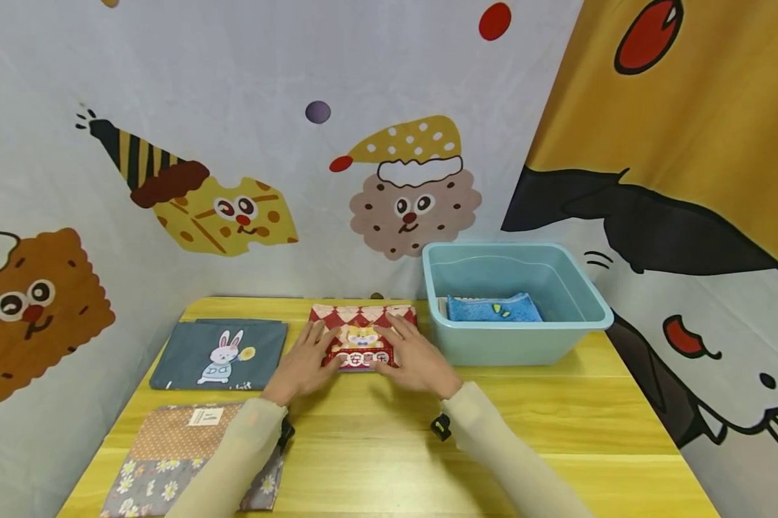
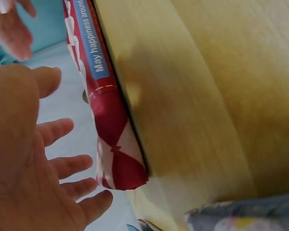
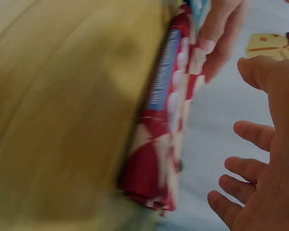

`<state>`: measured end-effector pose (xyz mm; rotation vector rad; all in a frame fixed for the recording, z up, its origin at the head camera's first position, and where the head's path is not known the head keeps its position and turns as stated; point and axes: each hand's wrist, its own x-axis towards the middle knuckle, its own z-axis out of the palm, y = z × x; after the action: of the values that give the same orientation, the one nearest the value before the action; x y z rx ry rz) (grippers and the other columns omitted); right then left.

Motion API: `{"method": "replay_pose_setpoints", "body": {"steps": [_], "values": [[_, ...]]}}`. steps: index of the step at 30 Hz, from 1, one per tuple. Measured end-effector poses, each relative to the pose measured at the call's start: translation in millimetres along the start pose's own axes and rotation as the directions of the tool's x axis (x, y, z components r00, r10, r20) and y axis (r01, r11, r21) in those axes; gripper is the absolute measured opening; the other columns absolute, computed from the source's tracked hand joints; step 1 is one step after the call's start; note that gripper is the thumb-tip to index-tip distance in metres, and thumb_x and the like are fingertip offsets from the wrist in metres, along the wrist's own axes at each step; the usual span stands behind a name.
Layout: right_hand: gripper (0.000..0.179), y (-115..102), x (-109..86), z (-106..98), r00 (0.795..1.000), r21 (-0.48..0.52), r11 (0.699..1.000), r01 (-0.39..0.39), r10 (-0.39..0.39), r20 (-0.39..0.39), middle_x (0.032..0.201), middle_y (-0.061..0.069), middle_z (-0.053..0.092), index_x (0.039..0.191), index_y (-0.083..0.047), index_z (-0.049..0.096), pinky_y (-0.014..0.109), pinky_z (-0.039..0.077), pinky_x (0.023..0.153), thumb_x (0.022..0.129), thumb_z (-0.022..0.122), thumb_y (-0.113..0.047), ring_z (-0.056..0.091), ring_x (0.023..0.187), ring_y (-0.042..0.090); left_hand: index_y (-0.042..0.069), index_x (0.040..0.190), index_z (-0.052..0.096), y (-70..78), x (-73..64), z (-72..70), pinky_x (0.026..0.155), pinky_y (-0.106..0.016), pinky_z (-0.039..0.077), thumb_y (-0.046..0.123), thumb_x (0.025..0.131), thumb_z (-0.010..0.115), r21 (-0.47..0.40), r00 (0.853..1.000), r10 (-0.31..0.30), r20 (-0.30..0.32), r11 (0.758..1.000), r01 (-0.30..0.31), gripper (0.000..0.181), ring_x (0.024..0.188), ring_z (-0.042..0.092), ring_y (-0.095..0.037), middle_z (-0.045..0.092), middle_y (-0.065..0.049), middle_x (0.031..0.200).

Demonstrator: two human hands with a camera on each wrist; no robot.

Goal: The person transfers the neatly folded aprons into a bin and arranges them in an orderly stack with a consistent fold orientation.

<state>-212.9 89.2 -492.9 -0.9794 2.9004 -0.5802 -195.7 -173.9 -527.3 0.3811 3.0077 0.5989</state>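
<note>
We find the folded cloth (image 1: 363, 337) on the table (image 1: 363, 453) beside the tub (image 1: 505, 347); left hand (image 1: 303, 365) and right hand (image 1: 421, 358) spread wide at its sides. We judge it light, soft, best held by both edges.

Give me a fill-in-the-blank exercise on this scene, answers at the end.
1. The animal on the dark cloth is a ____.
2. The pouch in the tub is mainly ____.
3. The left hand and right hand are at the bundle coloured cream and ____.
4. The bundle's label begins "May ____ around".

Missing words: rabbit; blue; red; happiness.
</note>
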Motion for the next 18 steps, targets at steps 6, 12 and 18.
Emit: {"method": "replay_pose_setpoints", "body": {"steps": [6, 12, 18], "values": [[0.069, 14, 4.2, 23, 0.995, 0.035, 0.997, -0.064, 0.061, 0.073, 0.168, 0.018, 0.029, 0.155, -0.014, 0.046, 0.057, 0.030, 0.124, 0.099, 0.061, -0.052, 0.026, 0.156, 0.041, 0.014, 0.158, 0.040, -0.9, 5.3, 4.0, 0.117, -0.064, 0.036, 0.034, 0.103, 0.060, 0.019, 1.000, 0.004, -0.006, 1.000, -0.004, 0.062, 0.154, 0.023, -0.049, 0.029, -0.028, 0.164], [0.056, 17, 1.3, 38, 0.988, 0.041, 0.995, -0.096, 0.090, 0.126, 0.167, 0.018, 0.030, 0.152, -0.018, 0.051, 0.063, 0.029, 0.122, 0.105, 0.053, -0.048, 0.027, 0.154, 0.044, 0.015, 0.156, 0.046, -1.8, 4.4, 9.5, 0.112, -0.064, 0.042, 0.037, 0.103, 0.060, 0.023, 0.999, -0.035, 0.037, 0.999, 0.034, 0.059, 0.154, 0.022, -0.047, 0.029, -0.026, 0.165], [0.043, 18, 3.3, 41, 0.994, 0.063, 0.994, -0.084, 0.080, 0.067, 0.165, 0.017, 0.035, 0.148, -0.017, 0.056, 0.062, 0.028, 0.123, 0.109, 0.047, -0.033, 0.031, 0.152, 0.044, 0.014, 0.153, 0.050, -1.9, 7.8, 7.6, 0.110, -0.064, 0.044, 0.037, 0.101, 0.063, 0.037, 0.996, -0.071, 0.050, 0.997, 0.069, 0.058, 0.155, 0.023, -0.044, 0.030, -0.024, 0.165]]}}
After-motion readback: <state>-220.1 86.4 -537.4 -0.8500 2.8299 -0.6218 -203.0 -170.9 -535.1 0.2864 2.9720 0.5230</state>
